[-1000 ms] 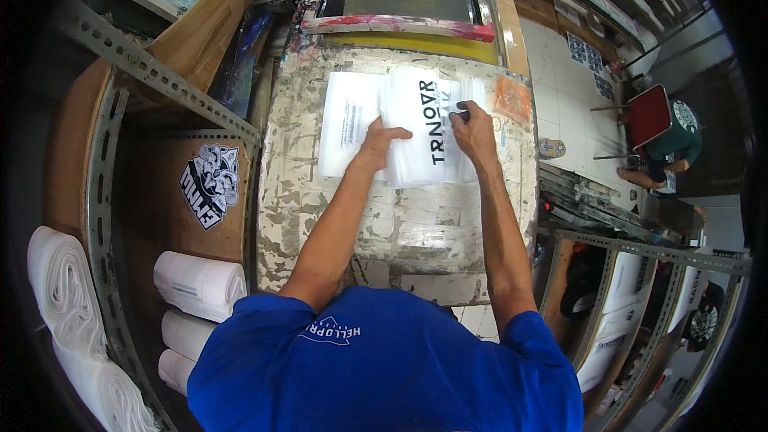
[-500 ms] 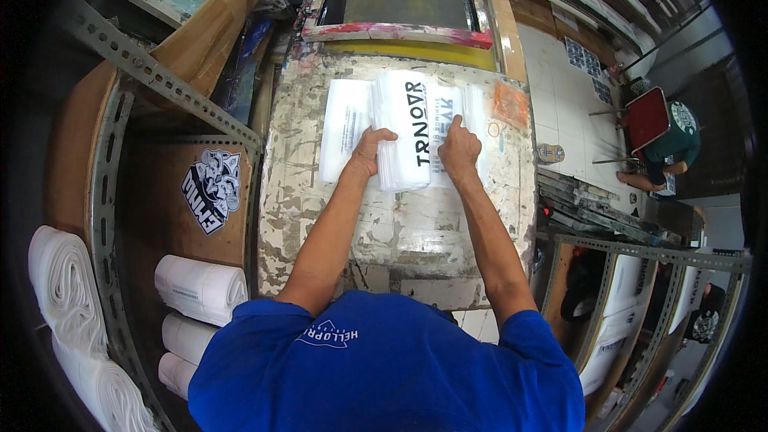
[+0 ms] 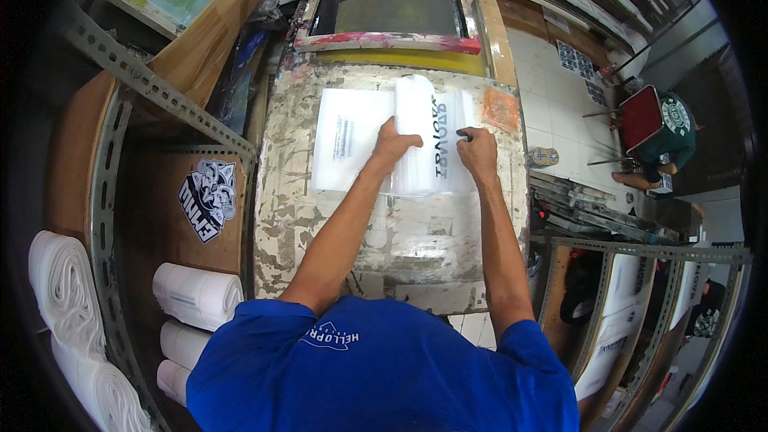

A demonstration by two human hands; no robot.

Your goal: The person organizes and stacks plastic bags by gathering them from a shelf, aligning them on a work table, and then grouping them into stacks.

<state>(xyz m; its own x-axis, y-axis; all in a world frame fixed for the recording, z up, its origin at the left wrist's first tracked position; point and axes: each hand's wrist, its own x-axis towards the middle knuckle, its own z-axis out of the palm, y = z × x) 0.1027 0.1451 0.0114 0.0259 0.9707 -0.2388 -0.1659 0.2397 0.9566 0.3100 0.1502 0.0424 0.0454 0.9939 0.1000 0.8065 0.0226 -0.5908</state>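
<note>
Head view: left hand [image 3: 394, 146] flat, fingers pressing the clear printed film stack [image 3: 418, 138] on the paint-crusted print table [image 3: 336, 216]; right hand [image 3: 478, 152] loosely curled, pinching its edge. Best aligned squarely, pressed evenly.

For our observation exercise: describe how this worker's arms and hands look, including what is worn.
Both forearms are bare from short blue shirt sleeves down. The left hand and right hand wear no gloves; no watch or ring shows. The shirt carries small white lettering near the collar.
</note>
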